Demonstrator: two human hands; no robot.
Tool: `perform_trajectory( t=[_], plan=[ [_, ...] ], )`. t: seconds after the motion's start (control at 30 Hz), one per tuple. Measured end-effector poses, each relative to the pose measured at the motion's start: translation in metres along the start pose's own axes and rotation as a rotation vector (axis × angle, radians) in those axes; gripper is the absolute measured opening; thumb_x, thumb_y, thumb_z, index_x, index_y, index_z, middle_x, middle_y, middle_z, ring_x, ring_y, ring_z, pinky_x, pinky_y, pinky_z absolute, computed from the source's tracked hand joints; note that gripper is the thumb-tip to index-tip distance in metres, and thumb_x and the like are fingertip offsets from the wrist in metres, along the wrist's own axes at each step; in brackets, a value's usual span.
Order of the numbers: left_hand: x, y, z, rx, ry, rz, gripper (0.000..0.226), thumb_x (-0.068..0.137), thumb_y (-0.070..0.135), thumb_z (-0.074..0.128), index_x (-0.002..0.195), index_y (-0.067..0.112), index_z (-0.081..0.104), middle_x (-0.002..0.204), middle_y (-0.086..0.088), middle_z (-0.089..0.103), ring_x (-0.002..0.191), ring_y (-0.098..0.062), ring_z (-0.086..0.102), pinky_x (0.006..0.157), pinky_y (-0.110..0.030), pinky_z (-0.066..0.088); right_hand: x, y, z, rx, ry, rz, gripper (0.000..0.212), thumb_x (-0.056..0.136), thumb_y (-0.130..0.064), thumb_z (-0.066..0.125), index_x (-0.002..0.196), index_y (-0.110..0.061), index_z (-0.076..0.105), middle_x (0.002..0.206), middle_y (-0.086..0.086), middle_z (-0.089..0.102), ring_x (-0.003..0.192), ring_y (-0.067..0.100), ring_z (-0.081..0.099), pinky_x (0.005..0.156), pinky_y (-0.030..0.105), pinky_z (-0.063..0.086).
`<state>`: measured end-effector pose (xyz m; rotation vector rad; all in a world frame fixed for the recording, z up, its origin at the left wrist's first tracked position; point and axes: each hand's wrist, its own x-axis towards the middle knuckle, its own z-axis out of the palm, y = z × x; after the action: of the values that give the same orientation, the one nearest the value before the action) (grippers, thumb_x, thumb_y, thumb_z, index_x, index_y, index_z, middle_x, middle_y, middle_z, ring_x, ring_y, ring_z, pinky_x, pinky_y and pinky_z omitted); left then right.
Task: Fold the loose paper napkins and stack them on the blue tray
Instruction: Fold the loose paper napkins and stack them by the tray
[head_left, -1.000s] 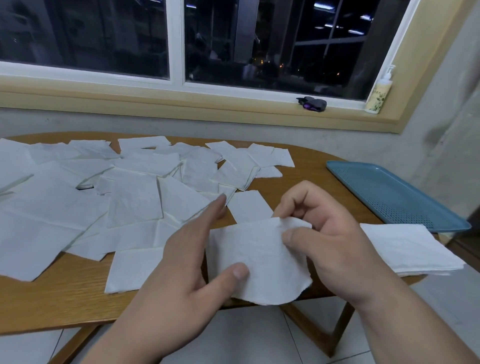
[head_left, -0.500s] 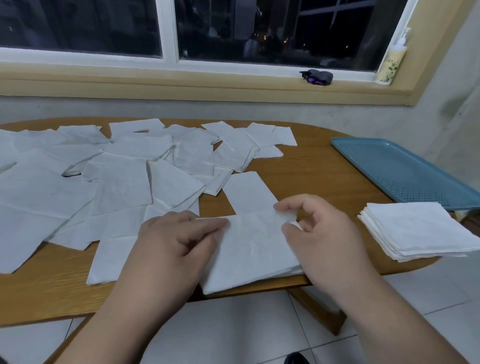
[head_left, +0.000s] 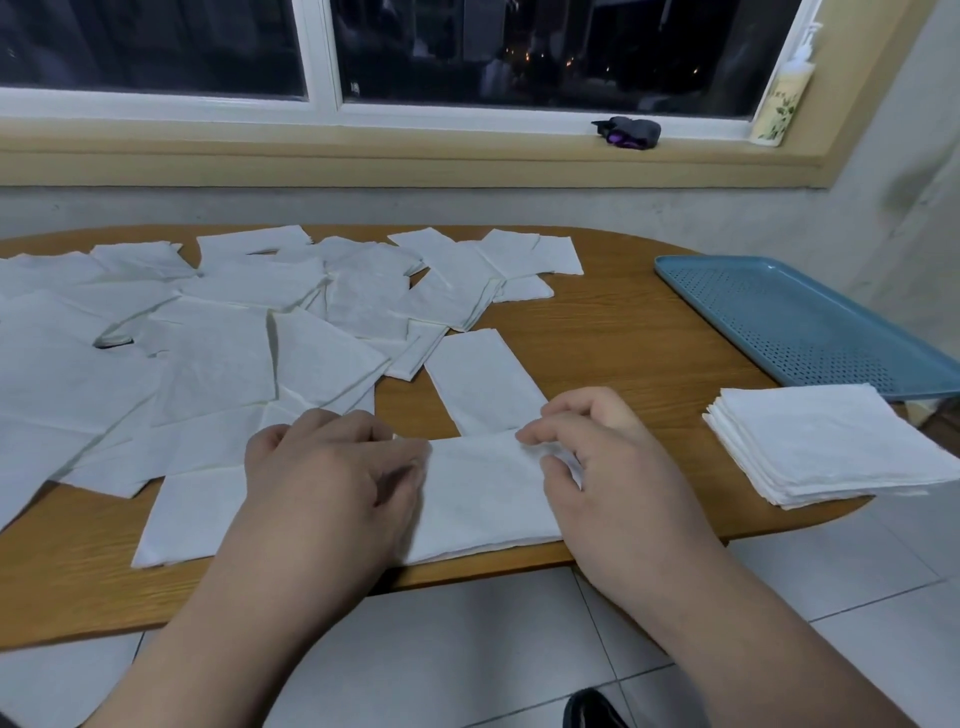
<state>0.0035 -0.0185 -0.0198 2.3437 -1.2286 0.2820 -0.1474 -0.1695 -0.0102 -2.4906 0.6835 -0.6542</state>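
left hand pressing, right hand pinching napkin (folded)

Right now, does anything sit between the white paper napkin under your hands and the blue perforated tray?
Only the stack of folded white napkins, by the near end of the blue perforated tray, right of the white paper napkin. A diagonal path to its middle crosses bare wooden table.

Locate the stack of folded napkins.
Head view: the stack of folded napkins lies at the right end of the table, nearer than the blue tray, right of the right hand.
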Motion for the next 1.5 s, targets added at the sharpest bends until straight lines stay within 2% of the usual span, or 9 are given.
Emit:
perform_trajectory(
  t=[0.27,0.53,0.7,0.93,1.07,1.13,1.27,1.4,1.5],
  plan=[
    [-0.005,-0.001,-0.006,-0.039,-0.083,-0.076,0.041,0.073,0.063,0.036,0.098,0.050,0.066,0.106,0.025,0.052,0.108,-0.005,0.040,0.095,-0.033,0.020,0.000,0.005,-0.002,-0.168,-0.037,-0.067,0.027,0.096,-0.015,0.051,0.107,-0.029,0.072,0.118,-0.024,0.049,0.113,-0.001,0.034,0.097,0.020,0.035],
    [-0.009,-0.001,-0.012,-0.022,-0.150,-0.056,0.054,0.069,0.068,0.030,0.111,0.054,0.061,0.109,0.027,0.051,0.108,0.002,0.039,0.096,-0.026,0.013,-0.005,-0.004,-0.016,-0.271,-0.195,-0.078,0.011,0.091,-0.028,0.047,0.099,-0.037,0.049,0.109,-0.025,0.046,0.114,0.002,0.035,0.100,0.024,0.022],
    [-0.008,0.006,-0.015,-0.167,-0.212,-0.043,0.025,0.076,0.054,0.052,0.099,0.064,0.053,0.105,0.029,0.051,0.107,-0.005,0.046,0.097,-0.026,0.027,-0.012,-0.008,-0.024,-0.268,-0.223,-0.051,0.009,0.090,-0.033,0.047,0.099,-0.035,0.048,0.106,-0.019,0.040,0.107,0.005,0.035,0.103,0.027,0.023],
    [-0.012,0.020,-0.015,-0.433,-0.134,0.016,0.061,0.076,0.004,0.073,0.098,0.059,0.060,0.103,0.023,0.050,0.082,-0.004,0.055,0.064,-0.007,0.036,-0.017,-0.004,-0.034,-0.172,-0.286,-0.065,0.016,0.087,-0.029,0.053,0.099,-0.037,0.047,0.116,-0.025,0.037,0.102,-0.012,0.024,0.095,0.016,0.026],
    [-0.009,0.031,-0.019,-0.668,-0.060,-0.036,0.036,0.066,0.027,0.068,0.093,0.052,0.069,0.113,0.018,0.055,0.085,-0.010,0.061,0.073,-0.021,0.044,-0.016,-0.001,-0.046,0.042,-0.321,0.005,0.026,0.084,-0.023,0.057,0.099,-0.042,0.048,0.115,-0.042,0.039,0.107,-0.007,0.039,0.080,0.012,0.036],
    [-0.008,0.042,-0.020,-0.746,-0.029,-0.074,0.032,0.060,0.039,0.064,0.090,0.048,0.072,0.113,0.017,0.058,0.096,-0.010,0.062,0.083,-0.031,0.046,-0.017,0.002,-0.057,0.105,-0.300,0.042,0.023,0.086,-0.022,0.059,0.096,-0.041,0.051,0.096,-0.043,0.049,0.079,0.002,0.054,0.064,0.014,0.043],
    [-0.010,0.074,-0.013,-0.868,-0.017,-0.145,0.027,0.067,0.022,0.073,0.085,0.041,0.076,0.103,0.013,0.063,0.093,-0.015,0.063,0.080,-0.030,0.043,-0.023,0.015,-0.092,0.219,-0.129,0.071,0.025,0.083,-0.014,0.064,0.088,-0.038,0.060,0.090,-0.028,0.061,0.078,0.020,0.062,0.069,0.034,0.052],
    [-0.006,0.118,0.002,-0.866,-0.055,-0.172,0.037,0.080,0.005,0.073,0.084,0.042,0.075,0.077,0.012,0.066,0.073,-0.020,0.058,0.067,-0.027,0.043,-0.045,0.039,-0.132,0.364,-0.136,0.085,0.024,0.084,-0.012,0.070,0.080,-0.035,0.069,0.085,-0.023,0.065,0.079,-0.002,0.059,0.064,0.011,0.040],
    [0.002,0.157,0.014,-0.947,-0.109,-0.219,0.038,0.081,0.005,0.069,0.088,0.042,0.075,0.079,0.006,0.072,0.076,-0.028,0.064,0.062,-0.026,0.045,-0.057,0.061,-0.155,0.363,-0.074,0.104,0.032,0.084,-0.008,0.070,0.074,-0.038,0.071,0.088,-0.023,0.067,0.084,-0.001,0.060,0.068,0.013,0.039]
  ],
)
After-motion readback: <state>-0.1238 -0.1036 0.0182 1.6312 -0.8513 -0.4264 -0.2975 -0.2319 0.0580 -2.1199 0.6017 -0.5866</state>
